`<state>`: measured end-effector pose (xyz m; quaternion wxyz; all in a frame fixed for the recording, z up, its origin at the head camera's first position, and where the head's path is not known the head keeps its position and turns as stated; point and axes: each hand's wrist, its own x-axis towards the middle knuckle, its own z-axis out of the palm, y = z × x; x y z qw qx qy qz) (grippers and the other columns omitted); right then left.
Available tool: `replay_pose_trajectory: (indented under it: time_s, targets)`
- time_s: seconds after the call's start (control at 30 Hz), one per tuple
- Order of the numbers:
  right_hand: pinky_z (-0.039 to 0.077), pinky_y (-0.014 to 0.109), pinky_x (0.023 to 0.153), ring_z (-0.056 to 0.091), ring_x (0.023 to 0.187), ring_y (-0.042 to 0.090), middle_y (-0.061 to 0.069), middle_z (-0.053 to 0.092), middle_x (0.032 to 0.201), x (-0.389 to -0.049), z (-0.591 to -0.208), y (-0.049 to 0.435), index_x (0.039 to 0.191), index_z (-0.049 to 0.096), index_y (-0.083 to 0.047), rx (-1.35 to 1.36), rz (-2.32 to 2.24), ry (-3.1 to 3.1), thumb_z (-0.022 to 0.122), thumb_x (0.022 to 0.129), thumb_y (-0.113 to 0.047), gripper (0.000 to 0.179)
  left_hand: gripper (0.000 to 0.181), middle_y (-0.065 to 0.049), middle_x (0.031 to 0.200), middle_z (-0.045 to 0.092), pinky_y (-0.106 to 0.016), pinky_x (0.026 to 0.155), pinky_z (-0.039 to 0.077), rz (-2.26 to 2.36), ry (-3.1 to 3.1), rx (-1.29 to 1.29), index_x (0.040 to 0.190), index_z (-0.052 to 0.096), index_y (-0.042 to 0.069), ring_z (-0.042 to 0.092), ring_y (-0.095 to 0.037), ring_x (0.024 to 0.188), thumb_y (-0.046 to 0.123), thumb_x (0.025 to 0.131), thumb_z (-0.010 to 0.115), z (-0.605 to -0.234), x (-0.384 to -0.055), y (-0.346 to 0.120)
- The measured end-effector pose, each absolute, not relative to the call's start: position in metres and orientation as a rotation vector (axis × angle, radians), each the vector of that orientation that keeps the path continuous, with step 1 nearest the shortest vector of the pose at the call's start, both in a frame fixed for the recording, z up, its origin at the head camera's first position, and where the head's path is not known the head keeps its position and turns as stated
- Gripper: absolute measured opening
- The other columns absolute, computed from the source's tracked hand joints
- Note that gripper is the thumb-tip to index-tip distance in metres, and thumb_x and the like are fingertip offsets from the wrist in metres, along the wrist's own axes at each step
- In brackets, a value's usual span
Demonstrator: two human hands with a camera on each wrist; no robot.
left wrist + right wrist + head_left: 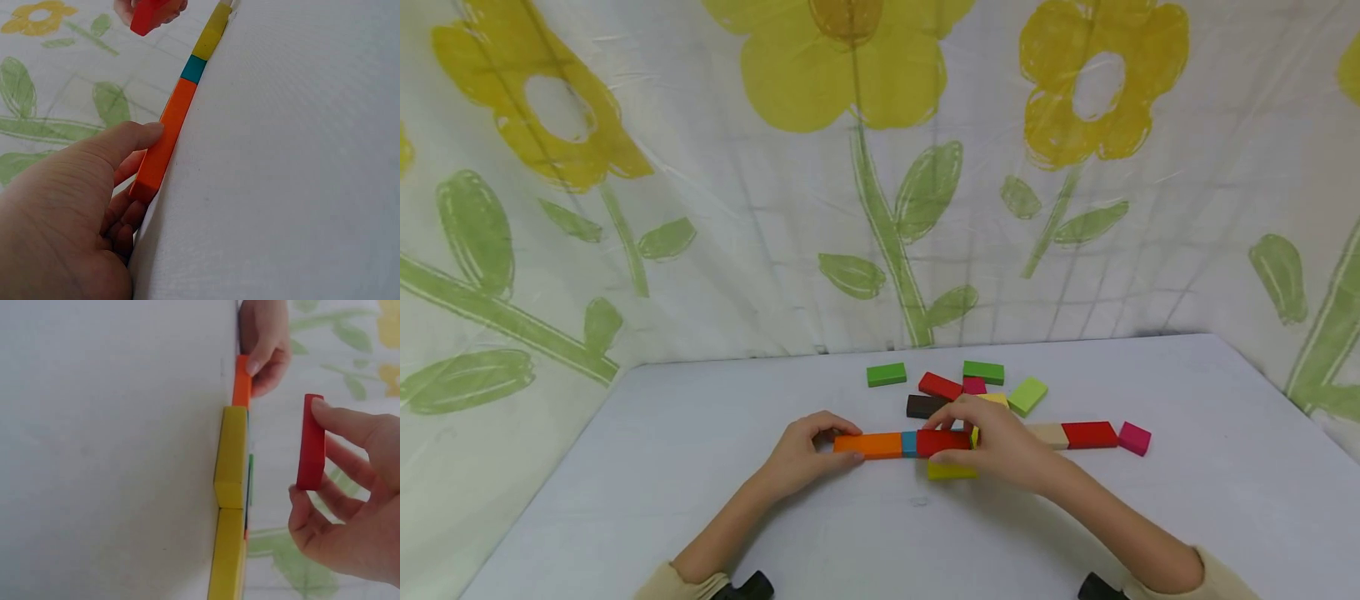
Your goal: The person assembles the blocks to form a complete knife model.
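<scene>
My left hand grips the outer end of an orange block, thumb along one side and fingers on the other. A small blue block sits against the orange block's other end. In my right hand a red block is pinched between thumb and fingers. The right wrist view shows it raised above the row of blocks. Below it lies a yellow block, with a second yellow block end to end with it. My right hand hides part of the row in the head view.
The row continues right with a beige block, another red block and a pink cube. Behind it lie loose blocks: dark brown, red, light green and green. A flowered curtain hangs behind the white table.
</scene>
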<state>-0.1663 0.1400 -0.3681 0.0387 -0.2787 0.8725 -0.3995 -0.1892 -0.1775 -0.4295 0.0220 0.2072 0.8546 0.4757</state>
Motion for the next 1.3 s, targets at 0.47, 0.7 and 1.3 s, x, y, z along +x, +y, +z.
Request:
replay_pose_trajectory:
  time_s: [0.47,0.7,1.3]
  targets:
    - [0.054,0.022,0.069,0.058,0.094,0.014,-0.006,0.063,0.102,-0.147,-0.377,0.147,0.113,0.076,-0.022,-0.807,-1.167,2.61,0.088,0.088,-0.028,0.029,0.026,-0.002,0.106,0.074,-0.025,0.087,0.051,1.465,2.648,0.627,0.111,0.08,0.011,0.06,-0.016,0.095,0.02,0.088,0.086,-0.429,-0.189,-0.177]
    - [0.055,0.022,0.069,0.057,0.095,0.016,-0.005,0.061,0.101,-0.145,-0.381,0.147,0.114,0.075,-0.021,-0.781,-1.168,2.583,0.089,0.086,-0.028,0.032,0.026,-0.002,0.107,0.075,-0.025,0.085,0.05,1.455,2.649,0.606,0.111,0.08,0.012,0.059,-0.016,0.095,0.022,0.088,0.087,-0.429,-0.189,-0.177]
    - [0.06,0.026,0.075,0.057,0.106,0.022,-0.004,0.063,0.103,-0.147,-0.388,0.144,0.11,0.076,-0.019,-0.732,-1.102,2.573,0.094,0.08,-0.022,0.035,0.026,-0.002,0.107,0.074,-0.025,0.086,0.05,1.451,2.653,0.609,0.111,0.08,0.012,0.059,-0.016,0.096,0.023,0.088,0.086,-0.43,-0.189,-0.178]
